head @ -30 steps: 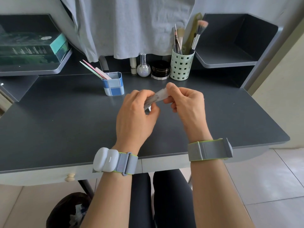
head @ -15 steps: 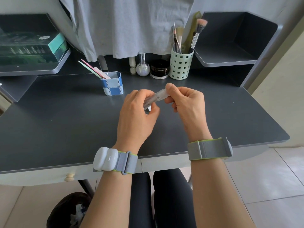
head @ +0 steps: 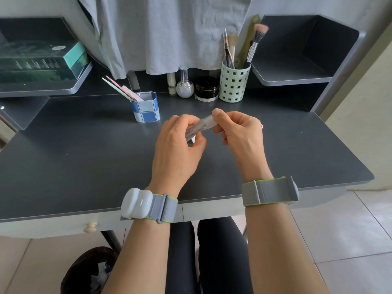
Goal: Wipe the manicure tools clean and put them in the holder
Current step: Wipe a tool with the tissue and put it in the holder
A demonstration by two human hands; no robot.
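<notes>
Both hands up over the dark grey desk (head: 84,158), sharing one item: a small translucent plastic sleeve with a barcode label (head: 201,126), held tilted above the desktop. Right hand (head: 239,132) pinches its upper end, left hand (head: 176,149) is curled round the lower end. What's inside the sleeve can't be made out. Blue-and-white checked square holder (head: 146,109) sits behind the left hand, with pastel nail files (head: 123,88) leaning in it.

Both hands, left hand (head: 176,149) and right hand (head: 239,132), pinch a small clear packet (head: 201,126) above the dark desk (head: 84,155), near the blue holder (head: 145,107).
</notes>
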